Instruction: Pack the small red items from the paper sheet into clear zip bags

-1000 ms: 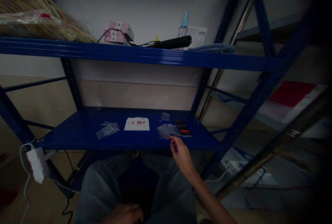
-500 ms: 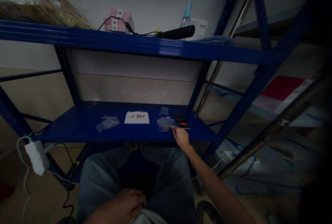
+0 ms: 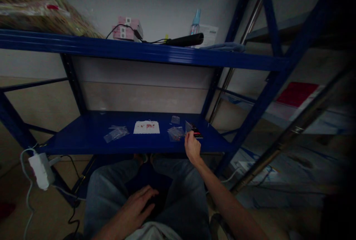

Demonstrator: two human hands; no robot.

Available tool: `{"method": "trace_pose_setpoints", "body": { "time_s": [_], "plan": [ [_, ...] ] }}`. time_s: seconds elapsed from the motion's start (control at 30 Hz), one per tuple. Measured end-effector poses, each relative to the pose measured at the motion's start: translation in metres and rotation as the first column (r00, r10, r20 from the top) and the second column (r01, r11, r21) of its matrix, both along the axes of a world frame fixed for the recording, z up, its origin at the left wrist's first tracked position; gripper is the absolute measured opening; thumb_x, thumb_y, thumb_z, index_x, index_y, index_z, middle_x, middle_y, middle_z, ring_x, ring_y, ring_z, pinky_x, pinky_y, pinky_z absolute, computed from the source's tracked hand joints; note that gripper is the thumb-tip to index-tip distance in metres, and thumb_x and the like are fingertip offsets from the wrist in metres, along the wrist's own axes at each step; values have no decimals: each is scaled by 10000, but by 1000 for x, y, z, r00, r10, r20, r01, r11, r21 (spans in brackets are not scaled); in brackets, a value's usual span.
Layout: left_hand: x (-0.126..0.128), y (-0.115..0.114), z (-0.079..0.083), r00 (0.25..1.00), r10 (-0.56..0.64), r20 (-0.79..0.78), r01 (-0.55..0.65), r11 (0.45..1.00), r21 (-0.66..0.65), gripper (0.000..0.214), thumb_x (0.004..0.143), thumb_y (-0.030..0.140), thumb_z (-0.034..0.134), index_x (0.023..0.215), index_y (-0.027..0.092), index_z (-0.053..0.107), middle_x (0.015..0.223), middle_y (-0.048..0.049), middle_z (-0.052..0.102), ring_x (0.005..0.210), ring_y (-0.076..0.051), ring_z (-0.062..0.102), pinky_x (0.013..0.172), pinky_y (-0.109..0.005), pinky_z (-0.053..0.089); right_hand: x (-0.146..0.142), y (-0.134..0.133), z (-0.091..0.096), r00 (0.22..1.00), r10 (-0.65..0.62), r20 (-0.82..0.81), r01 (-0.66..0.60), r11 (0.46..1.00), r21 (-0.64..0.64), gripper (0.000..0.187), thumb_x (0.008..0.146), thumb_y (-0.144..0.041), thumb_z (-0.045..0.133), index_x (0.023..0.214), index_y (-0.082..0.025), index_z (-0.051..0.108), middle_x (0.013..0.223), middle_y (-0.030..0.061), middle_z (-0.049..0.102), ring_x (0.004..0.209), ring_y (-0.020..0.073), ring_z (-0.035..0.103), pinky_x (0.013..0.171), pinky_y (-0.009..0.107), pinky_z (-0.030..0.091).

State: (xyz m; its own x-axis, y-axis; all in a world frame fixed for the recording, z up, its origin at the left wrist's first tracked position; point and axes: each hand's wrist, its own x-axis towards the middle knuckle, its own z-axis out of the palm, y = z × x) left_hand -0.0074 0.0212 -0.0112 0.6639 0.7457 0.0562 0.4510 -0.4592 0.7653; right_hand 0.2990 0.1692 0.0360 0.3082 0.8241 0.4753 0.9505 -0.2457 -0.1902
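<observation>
Four lots of clear plastic bags show on the blue lower shelf (image 3: 83,141), and I place them all from the white sheet (image 3: 146,127) with red specks that lies flat on it. Left of the sheet lies a loose cluster of bags (image 3: 116,133). Just right of the sheet sits a small heap of bags (image 3: 176,133), and behind that heap, further from me than the sheet, lies a single tiny bag (image 3: 175,120). Further right of the sheet, one small clear bag (image 3: 189,125) stands tilted up off the shelf, beside a dark red-and-black card (image 3: 198,134).

As I judge it, the work is at an early point: only that one bag is lifted, while the others lie flat and untouched, as does the sheet.

The right hand (image 3: 191,147) reaches in right of the sheet with its fingers drawn together, and it seems to pinch the lower edge of the raised bag (the light is dim, so I cannot make out the fingertips clearly). The left hand (image 3: 139,204) is well below the sheet, nearer to me, lying on the lap with fingers loosely spread and holding nothing
</observation>
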Motion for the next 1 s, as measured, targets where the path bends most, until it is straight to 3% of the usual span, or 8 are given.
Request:
{"method": "trace_pose_setpoints", "body": {
  "time_s": [0.13, 0.3, 0.37, 0.5, 0.7, 0.83, 0.93, 1.0],
  "plan": [
    [15, 17, 4, 934, 136, 330, -83, 982, -172, 367, 940, 396, 455, 1263, 249, 550, 1258, -83, 578, 1134, -220, 545, 985, -353, 423, -35, -35, -2, 992, 119, -42, -111, 982, 155, 277, 1003, -288, 283, 1020, -136, 514, 769, 81, 682, 625, 163, 637, 548, 236, 317],
    [42, 39, 18, 596, 365, 715, 102, 849, -518, 497, 908, 456, 513, 1343, 218, 499, 1360, -138, 537, 1230, -285, 512, 931, -402, 470, -107, -104, -36, 868, 495, -27, -490, 865, 112, 222, 975, -217, 349, 942, -172, 563, 759, 65, 695, 640, 143, 650, 551, 211, 359],
    [47, 42, 19, 544, 419, 727, 147, 805, -574, 479, 883, 455, 564, 1273, 178, 568, 1235, -143, 634, 1161, -275, 574, 964, -401, 447, -128, -125, -47, 811, 584, -30, -583, 812, 43, 206, 965, -186, 373, 972, -181, 578, 755, 60, 700, 627, 148, 651, 555, 212, 376],
    [38, 45, 4, 626, 454, 635, 0, 814, -582, 479, 859, 526, 566, 1046, 101, 685, 964, -125, 729, 937, -247, 666, 867, -357, 494, -137, -139, -47, 728, 660, -187, -655, 750, 95, 233, 978, -228, 382, 1107, -201, 574, 863, 58, 704, 717, 158, 665, 640, 230, 445],
    [24, 50, -11, 837, 248, 488, 54, 849, -526, 500, 857, 568, 531, 869, 100, 709, 791, -94, 729, 696, -195, 670, 629, -282, 509, -114, -116, -44, 648, 592, -478, -508, 805, 308, 258, 919, -323, 501, 1126, -200, 594, 1015, 78, 606, 964, 198, 572, 863, 322, 457],
    [21, 57, -9, 839, 292, 458, -35, 871, -491, 427, 835, 504, 598, 735, 99, 690, 674, -77, 697, 595, -166, 628, 583, -263, 485, -104, -98, -57, 297, 509, -808, -591, 762, 263, 245, 878, -384, 545, 774, -178, 628, 728, 13, 571, 720, 156, 551, 670, 264, 453],
    [16, 65, -13, 800, 392, 453, -171, 874, -454, 321, 788, 438, 672, 801, 117, 681, 674, -47, 679, 593, -162, 609, 596, -273, 482, -103, -94, -62, -78, 294, -953, -608, 743, 279, 279, 843, -444, 587, 780, -173, 611, 624, -21, 534, 558, 114, 483, 502, 215, 374],
    [12, 70, -14, 726, 506, 466, -376, 859, -348, 259, 772, 366, 696, 906, 145, 671, 786, -47, 684, 704, -179, 627, 665, -287, 486, -103, -94, -62, -232, 217, -948, -564, 764, 312, 284, 802, -448, 644, 774, -167, 615, 630, -15, 556, 543, 105, 487, 473, 206, 353]
  ]
}}
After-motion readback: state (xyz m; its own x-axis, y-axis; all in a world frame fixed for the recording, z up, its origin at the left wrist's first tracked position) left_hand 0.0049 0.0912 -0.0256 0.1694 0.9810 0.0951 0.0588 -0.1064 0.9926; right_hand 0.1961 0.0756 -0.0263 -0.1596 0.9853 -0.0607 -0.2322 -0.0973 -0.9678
